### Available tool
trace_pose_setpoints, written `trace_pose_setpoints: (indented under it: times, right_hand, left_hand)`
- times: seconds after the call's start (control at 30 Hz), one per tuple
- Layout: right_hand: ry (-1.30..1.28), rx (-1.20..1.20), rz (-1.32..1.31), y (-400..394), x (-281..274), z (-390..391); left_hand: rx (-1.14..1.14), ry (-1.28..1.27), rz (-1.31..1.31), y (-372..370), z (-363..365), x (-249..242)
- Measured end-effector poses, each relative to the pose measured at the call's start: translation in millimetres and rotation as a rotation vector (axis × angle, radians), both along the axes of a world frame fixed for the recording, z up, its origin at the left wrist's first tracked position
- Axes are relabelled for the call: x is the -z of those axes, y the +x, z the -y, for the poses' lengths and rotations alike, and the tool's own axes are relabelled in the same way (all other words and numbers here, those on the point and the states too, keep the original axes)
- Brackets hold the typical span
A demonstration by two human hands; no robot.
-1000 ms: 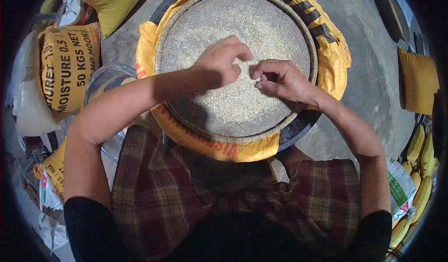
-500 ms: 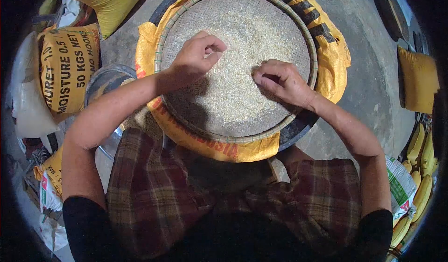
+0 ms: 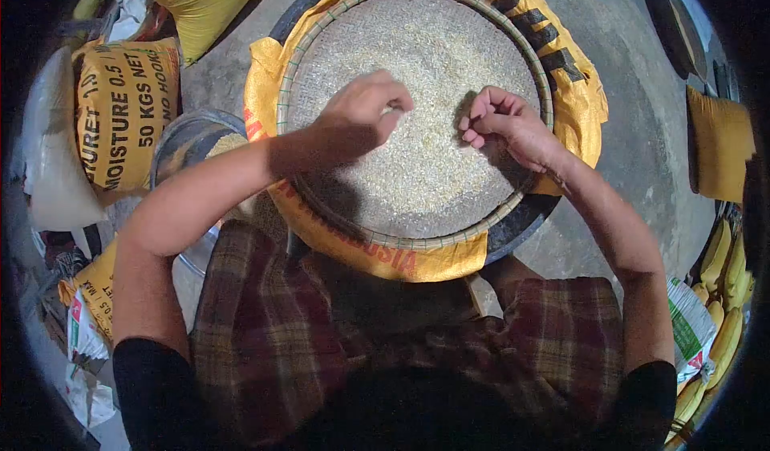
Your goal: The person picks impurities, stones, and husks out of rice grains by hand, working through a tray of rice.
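Observation:
A round woven tray (image 3: 550, 106) with a bound rim holds a thin layer of pale grain (image 3: 429, 158). Over the left part of the grain is my left hand (image 3: 369, 107), its fingers curled and thumb near the fingertips; it is slightly blurred, and whatever it may pinch is too small to name. My right hand (image 3: 509, 126) hovers above the right part of the grain, palm turned inward, fingers bent and thumb against them. Anything between those fingertips is too small to make out. Beneath the tray lies an orange printed sack (image 3: 581, 118) over a dark basin.
Left of the tray stands a metal basin (image 3: 192, 122) with grain, beside a printed orange sack (image 3: 128, 114). A yellow sack (image 3: 196, 6) lies at the top left. Long yellow fruits (image 3: 726, 343) and a green-white bag (image 3: 690, 323) are at the right edge.
My left hand has moved right and slightly down. My right hand has shifted right and up a little and turned, showing more of its fingers. The whole view has shifted slightly.

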State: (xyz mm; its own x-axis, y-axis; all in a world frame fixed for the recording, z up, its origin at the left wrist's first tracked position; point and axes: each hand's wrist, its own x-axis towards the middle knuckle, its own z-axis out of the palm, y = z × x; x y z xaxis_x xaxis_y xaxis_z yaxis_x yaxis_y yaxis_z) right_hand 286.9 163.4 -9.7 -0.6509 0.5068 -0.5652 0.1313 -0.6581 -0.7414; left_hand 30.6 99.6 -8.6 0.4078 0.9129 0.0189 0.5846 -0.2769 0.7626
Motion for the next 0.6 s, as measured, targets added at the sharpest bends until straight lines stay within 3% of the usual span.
trace_pose_setpoints:
  times: [0.1,0.17,0.23,0.3,0.33,0.6]
  right_hand:
    - [0.03,-0.034,0.02,-5,4,-8]
    - [0.007,0.005,0.015,-7,4,-10]
    - [0.02,0.015,0.009,-7,1,-10]
    - [0.026,0.031,0.002,-4,1,-10]
    - [0.04,0.023,0.014,-1,1,-10]
    - [0.289,-0.1,0.106,-3,-1,-5]
  left_hand:
    - [-0.021,-0.068,-0.01,21,-23,9]
    - [0.097,0.158,-0.188,30,-28,21]
    - [0.123,0.114,-0.158,29,-29,10]
    - [0.171,-0.229,-0.075,25,-26,-14]
    - [0.175,-0.233,-0.074,20,-22,-18]
    - [-0.113,-0.262,0.016,-10,-14,-11]
